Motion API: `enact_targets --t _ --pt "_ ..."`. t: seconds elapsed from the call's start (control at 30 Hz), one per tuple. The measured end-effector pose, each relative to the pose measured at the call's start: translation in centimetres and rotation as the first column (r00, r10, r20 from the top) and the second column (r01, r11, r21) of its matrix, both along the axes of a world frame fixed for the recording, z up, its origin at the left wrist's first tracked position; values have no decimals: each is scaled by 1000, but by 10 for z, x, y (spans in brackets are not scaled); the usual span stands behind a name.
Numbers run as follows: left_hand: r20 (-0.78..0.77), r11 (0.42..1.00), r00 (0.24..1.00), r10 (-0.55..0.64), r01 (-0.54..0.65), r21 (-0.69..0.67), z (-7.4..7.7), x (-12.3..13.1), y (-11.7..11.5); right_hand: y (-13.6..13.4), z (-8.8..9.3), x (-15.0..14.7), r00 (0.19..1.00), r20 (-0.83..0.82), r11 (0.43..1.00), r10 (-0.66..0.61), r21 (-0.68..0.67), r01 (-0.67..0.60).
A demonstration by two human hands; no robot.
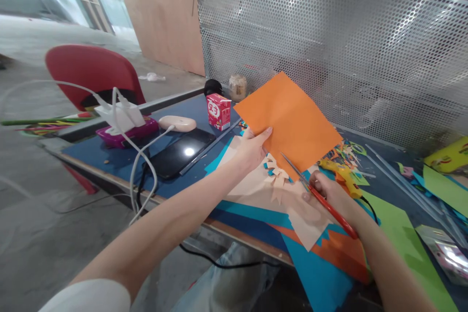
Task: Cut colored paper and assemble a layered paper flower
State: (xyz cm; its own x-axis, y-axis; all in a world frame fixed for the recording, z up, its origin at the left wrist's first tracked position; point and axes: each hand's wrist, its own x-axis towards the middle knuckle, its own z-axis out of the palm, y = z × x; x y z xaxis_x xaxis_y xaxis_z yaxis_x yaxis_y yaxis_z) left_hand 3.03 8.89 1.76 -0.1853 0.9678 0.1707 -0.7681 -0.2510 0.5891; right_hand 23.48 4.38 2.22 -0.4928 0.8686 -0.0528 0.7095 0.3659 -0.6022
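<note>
An orange sheet of paper (292,117) is held up over the table, pinched at its lower left edge by my left hand (252,148). My right hand (332,195) grips red-handled scissors (331,209). Their blades lie at the sheet's lower edge, where a cut shows. Beneath the sheet lie peach paper (248,187) and several small fringed peach cut-outs (278,175). Blue paper (314,273) and darker orange paper (345,253) stick out below. Close behind my right hand rests a yellow glue gun (341,175) with a black cord.
A black phone (183,153), a pink drink carton (218,111), a purple power strip (127,131) and white cables stand to the left. Clear glue sticks (405,180), green paper (398,234) and paper scraps lie right. A perforated metal panel (329,44) bounds the back.
</note>
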Motion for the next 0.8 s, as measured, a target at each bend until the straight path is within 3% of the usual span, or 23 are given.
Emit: enact_targets --t 0.8 --pt "40 1000 999 -17 17 -6 3 1 -3 5 -11 3 999 -35 998 4 63 -1"
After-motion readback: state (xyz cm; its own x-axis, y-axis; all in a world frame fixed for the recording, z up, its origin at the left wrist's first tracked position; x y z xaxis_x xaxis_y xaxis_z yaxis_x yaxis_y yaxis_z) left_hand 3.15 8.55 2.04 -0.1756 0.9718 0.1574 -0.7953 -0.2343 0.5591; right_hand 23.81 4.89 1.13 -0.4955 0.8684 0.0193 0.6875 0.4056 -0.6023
